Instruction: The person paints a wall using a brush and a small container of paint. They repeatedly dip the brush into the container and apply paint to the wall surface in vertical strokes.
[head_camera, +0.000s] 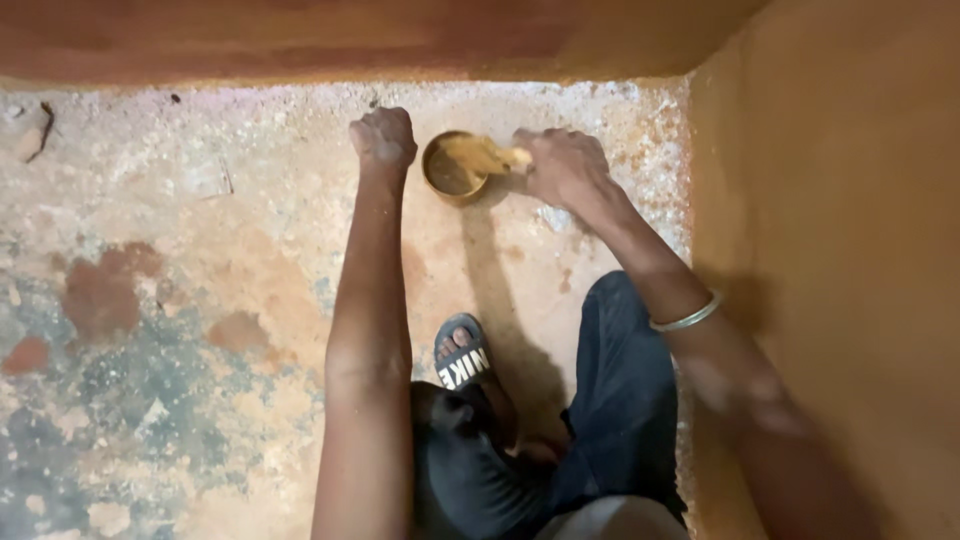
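From the head view, the person crouches over a stained concrete floor (200, 300) in a corner by an ochre wall (830, 250). The right hand (562, 165) has its grip closed on a paint-caked brush (485, 155), whose bristles lie across the small round tin (452, 168). The left hand (383, 138) is a closed fist just beside the tin, holding nothing visible. The tin stands unsteadied; a hard drag of the brush could tip it and spill.
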